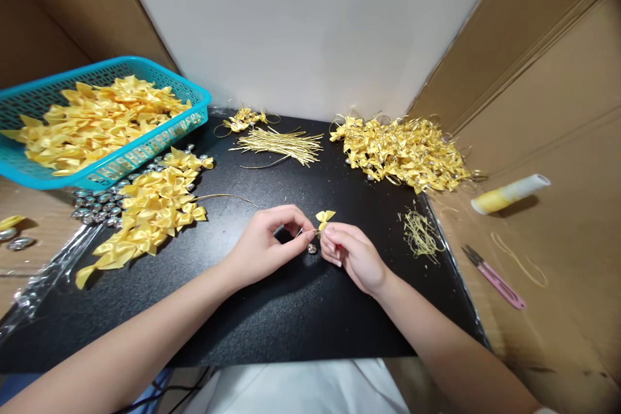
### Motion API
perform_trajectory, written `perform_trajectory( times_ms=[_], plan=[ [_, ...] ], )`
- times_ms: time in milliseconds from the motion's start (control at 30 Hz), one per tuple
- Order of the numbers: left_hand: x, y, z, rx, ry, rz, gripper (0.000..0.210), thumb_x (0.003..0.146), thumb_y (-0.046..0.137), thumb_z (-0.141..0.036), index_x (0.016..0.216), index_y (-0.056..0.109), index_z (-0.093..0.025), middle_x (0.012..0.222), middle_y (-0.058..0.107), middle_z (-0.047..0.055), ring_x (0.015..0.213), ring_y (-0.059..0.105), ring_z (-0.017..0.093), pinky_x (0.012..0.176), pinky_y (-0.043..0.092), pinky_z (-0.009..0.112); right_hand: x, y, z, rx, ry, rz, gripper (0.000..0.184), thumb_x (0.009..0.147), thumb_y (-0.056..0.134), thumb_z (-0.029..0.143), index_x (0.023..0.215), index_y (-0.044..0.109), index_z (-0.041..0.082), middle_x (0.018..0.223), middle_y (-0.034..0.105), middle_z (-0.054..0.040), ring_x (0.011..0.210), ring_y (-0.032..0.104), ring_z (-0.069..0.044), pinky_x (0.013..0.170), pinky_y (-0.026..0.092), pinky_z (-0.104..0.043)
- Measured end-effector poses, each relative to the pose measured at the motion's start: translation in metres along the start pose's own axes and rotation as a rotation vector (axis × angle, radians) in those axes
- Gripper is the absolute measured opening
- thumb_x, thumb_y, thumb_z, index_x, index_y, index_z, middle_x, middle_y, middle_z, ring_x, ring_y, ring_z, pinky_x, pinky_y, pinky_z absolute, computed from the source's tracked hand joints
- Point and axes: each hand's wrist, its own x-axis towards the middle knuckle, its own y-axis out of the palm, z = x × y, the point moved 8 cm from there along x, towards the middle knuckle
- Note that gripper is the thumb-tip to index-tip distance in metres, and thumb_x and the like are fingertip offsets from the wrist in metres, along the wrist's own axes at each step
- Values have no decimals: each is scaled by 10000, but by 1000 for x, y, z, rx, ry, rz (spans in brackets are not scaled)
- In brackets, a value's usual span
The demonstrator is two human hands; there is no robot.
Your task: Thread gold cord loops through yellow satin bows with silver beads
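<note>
At the middle of the black board, my left hand (276, 236) pinches a thin cord between thumb and forefinger. My right hand (352, 251) meets it, closed on a small yellow ribbon bow (324, 218) that sticks up above the fingertips. Just below the fingertips hangs or lies a silver bell (312, 248); whether it touches the board I cannot tell. Left of my left hand lies a pile of yellow bows (150, 207), with one gold cord (228, 196) reaching out of it. Behind both hands rests a bundle of gold cords (281, 144).
A turquoise basket (145, 150) full of yellow bows stands back left, silver bells (97, 207) beside it. Finished-looking bows with cords (402, 149) are heaped back right. Cord scraps (421, 235), pink-handled snips (495, 278) and a yellow-white roll (511, 194) lie at right.
</note>
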Motion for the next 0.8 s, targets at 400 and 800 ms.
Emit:
perform_trajectory(
  times_ms=[400,800],
  plan=[
    [1,-2,2,-32,-3,1,155,848,590,-252,756,671,-158,737,674,24,680,594,126,662,455,243,0,-1,-1,-13,3,-1,362,789,612,386,542,446,180,520,384,46,462,295,-73,455,197,-251],
    [2,0,0,-22,-7,11,142,817,588,-236,724,658,-153,704,668,23,658,577,124,636,458,238,1,0,-2,-25,11,-4,350,765,620,383,538,442,183,519,384,45,464,298,-73,450,205,-247]
  ],
)
